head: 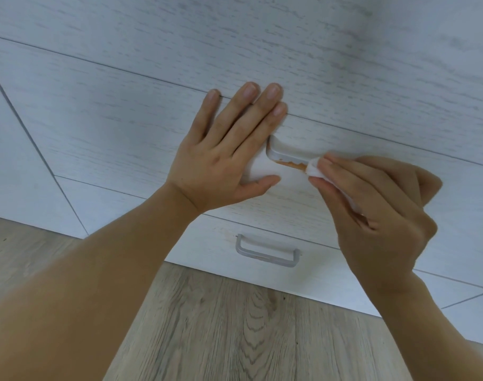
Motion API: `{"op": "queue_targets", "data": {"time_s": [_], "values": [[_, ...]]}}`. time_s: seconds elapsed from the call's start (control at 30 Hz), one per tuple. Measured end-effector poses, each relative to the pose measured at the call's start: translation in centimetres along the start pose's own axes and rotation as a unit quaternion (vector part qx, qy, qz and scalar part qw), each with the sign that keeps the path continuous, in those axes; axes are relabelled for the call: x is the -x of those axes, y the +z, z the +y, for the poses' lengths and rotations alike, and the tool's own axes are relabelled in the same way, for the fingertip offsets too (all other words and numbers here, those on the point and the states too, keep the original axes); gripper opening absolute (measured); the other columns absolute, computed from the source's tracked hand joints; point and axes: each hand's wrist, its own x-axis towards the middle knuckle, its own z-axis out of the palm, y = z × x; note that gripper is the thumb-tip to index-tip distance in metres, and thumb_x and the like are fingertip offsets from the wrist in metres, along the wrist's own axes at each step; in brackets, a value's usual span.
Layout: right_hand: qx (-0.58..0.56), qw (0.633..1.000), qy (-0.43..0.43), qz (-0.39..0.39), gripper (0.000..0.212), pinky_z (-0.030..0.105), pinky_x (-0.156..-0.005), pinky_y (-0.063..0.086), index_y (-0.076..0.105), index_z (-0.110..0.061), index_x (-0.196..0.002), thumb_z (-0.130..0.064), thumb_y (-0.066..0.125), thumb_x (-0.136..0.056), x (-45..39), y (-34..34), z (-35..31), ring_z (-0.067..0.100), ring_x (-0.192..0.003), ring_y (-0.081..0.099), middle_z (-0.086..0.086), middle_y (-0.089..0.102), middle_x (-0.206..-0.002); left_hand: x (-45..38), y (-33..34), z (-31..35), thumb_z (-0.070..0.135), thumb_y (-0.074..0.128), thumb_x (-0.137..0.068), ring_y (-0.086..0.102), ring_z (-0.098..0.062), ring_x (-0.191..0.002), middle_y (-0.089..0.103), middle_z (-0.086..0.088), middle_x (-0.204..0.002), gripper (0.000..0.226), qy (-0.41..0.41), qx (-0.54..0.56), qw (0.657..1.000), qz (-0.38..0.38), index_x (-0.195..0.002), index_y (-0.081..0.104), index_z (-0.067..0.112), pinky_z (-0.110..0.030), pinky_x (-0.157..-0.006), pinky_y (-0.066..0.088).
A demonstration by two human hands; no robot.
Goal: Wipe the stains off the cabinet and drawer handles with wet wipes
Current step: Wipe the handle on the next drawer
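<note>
The right hand (377,215) pinches a wipe (316,171) against the handle (287,158); an orange stain (291,164) remains just beside it. The left hand (224,158) presses flat on the drawer. The lower handle (265,253) looks clean, probably.

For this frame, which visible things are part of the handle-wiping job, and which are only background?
Part of the job:
- left hand, flat on the white wood-grain drawer front
- right hand, pinching the folded white wet wipe
- upper grey bar handle with its orange-brown stain
- lower grey bar handle, no stain visible

Background:
- grey-brown wood-plank floor
</note>
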Motion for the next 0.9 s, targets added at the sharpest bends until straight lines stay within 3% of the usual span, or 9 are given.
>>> {"op": "queue_targets", "data": {"time_s": [0.37, 0.9], "values": [[0.02, 1.0, -0.017, 0.0, 0.005, 0.046, -0.073, 0.04, 0.076, -0.012, -0.086, -0.016, 0.073, -0.087, -0.5, 0.3, -0.5, 0.014, -0.085, 0.062, -0.005, 0.072, -0.089, 0.0, -0.2, 0.0, 0.064, 0.045, -0.088, 0.024, -0.027, -0.137, 0.03, -0.01, -0.147, 0.084, 0.002, -0.006, 1.0, -0.01, -0.145, 0.03, 0.005, -0.042, -0.118, 0.007], [0.013, 1.0, 0.0, 0.009, 0.006, 0.049, -0.071, 0.04, 0.076, -0.013, -0.09, -0.016, 0.074, -0.086, -0.1, -0.1, -0.1, 0.013, -0.088, 0.062, -0.009, 0.067, -0.098, 0.0, -0.3, -0.1, 0.063, 0.047, -0.088, 0.02, -0.026, -0.138, 0.029, -0.01, -0.147, 0.083, 0.004, -0.001, 1.0, -0.013, -0.145, 0.029, 0.005, -0.041, -0.118, 0.005]]}}
